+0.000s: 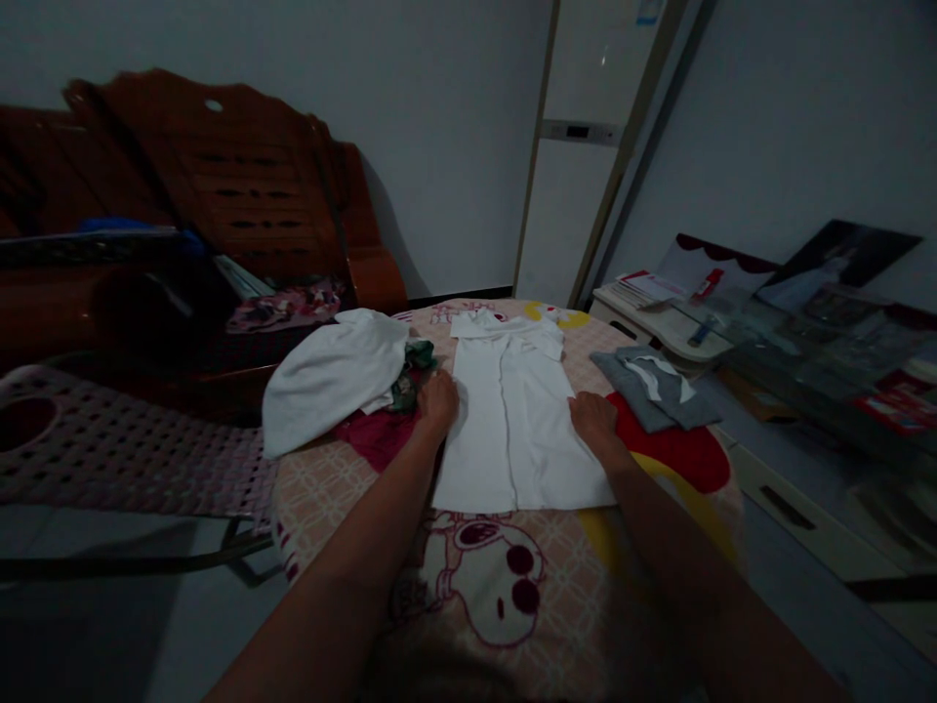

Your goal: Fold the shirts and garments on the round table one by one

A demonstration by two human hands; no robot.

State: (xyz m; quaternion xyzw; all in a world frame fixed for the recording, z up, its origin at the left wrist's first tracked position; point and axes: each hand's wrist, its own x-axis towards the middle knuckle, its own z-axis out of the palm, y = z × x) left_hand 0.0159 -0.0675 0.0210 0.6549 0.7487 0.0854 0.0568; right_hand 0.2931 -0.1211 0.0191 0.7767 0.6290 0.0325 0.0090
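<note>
A white short-sleeved garment (pixel 512 430) lies spread out on a round table with a patterned cloth (pixel 578 586), its hem towards me. At its left edge is my left hand (pixel 439 402), fingers closed on the fabric. My right hand (pixel 592 418) has its fingers bent and closed at the right edge of the same garment. Beside my left hand sits a heap with a white cloth (pixel 337 376), a dark green piece (pixel 414 371) and a dark red piece (pixel 381 436). A folded grey garment (pixel 655 391) with white strips lies right of my right hand.
A pink woven chair (pixel 139 439) stands at the left, before a carved wooden bench (pixel 241 186). At the right is a cabinet with a glass top (pixel 797 361) and papers. A tall white appliance (pixel 571 156) stands behind the table.
</note>
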